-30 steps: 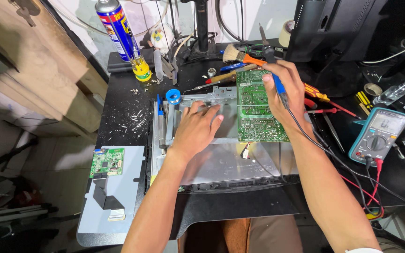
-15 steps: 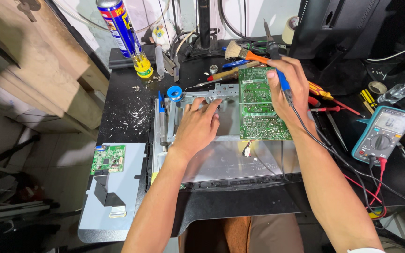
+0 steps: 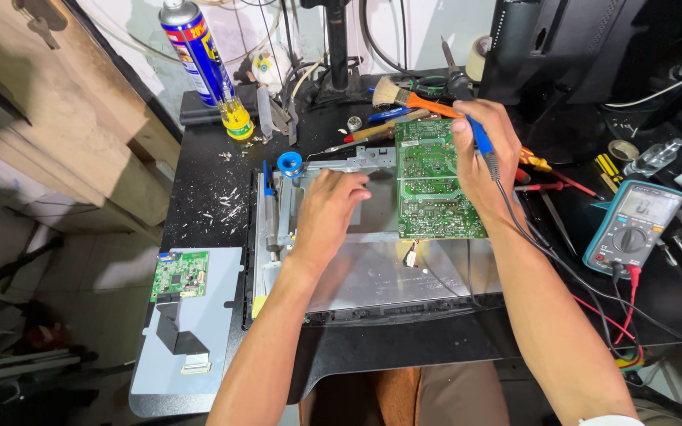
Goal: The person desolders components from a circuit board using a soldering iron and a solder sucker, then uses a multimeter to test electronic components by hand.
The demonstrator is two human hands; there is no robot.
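Note:
A green circuit board (image 3: 434, 183) lies on the silver metal back of a flat panel (image 3: 380, 272) on the black bench. My right hand (image 3: 479, 150) grips a blue-handled soldering iron (image 3: 484, 146) at the board's right edge; its cord runs down along my forearm. My left hand (image 3: 329, 213) rests palm down on the metal chassis just left of the board, fingers curled, holding nothing that I can see. A small spool of solder wire (image 3: 289, 164) sits just above my left hand.
A blue spray can (image 3: 196, 52), a yellow bottle (image 3: 237, 120), a brush (image 3: 408, 98) and screwdrivers (image 3: 542, 164) lie at the back. A teal multimeter (image 3: 632, 227) with red and black leads sits at the right. A smaller green board (image 3: 180, 276) rests on a grey panel at left.
My right hand has shifted slightly with the soldering iron along the board's right edge. The left hand stays on the chassis.

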